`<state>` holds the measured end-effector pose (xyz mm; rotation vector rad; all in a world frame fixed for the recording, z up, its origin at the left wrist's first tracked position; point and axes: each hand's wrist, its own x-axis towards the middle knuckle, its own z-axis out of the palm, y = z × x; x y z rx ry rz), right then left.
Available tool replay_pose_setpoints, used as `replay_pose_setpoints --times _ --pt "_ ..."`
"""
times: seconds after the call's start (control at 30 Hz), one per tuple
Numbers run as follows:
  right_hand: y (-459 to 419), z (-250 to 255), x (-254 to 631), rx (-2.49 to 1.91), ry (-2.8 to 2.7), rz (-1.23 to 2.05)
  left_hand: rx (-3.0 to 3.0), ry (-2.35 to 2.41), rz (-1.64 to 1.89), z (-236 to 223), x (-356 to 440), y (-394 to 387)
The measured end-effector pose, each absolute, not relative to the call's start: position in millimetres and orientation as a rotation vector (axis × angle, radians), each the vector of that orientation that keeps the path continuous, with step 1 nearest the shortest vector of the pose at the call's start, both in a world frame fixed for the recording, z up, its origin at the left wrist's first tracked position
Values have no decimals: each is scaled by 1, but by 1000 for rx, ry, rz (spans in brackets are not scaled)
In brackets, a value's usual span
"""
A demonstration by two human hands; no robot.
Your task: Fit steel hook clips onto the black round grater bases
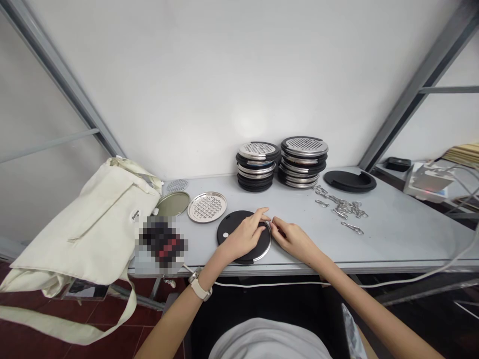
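Note:
A round black disc with a metal rim point(234, 227) lies flat near the front edge of the grey table point(392, 234). My left hand point(245, 235) rests on top of it, fingers curled and pressing it down. My right hand point(294, 238) is at the disc's right edge, fingertips pinched on a small metal clip point(268, 224) against the rim. A perforated metal plate point(207, 206) and a plain metal lid point(172, 203) lie to the left of the disc.
Two stacks of black-and-metal discs point(257, 165) point(303, 161) stand at the back by the wall. Several loose metal clips point(342, 207) lie to the right, behind them a black ring point(350, 180). A cream cloth bag point(93, 224) covers the table's left end. A white cable point(411, 279) runs along the front edge.

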<state>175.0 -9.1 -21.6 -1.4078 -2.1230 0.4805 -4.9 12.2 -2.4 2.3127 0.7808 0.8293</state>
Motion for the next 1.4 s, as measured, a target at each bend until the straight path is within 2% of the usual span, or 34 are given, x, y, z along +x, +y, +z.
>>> replay_pose_setpoints --times 0.23,1.03,1.4 --pt "-7 -21 173 -1425 -2152 454 2353 983 905 -2 -4 11" --pt "-1 -22 173 -1486 -2275 288 2309 986 860 -1 -5 11" --pt "-5 -20 174 -1399 -2209 422 2423 896 863 2 -5 11"
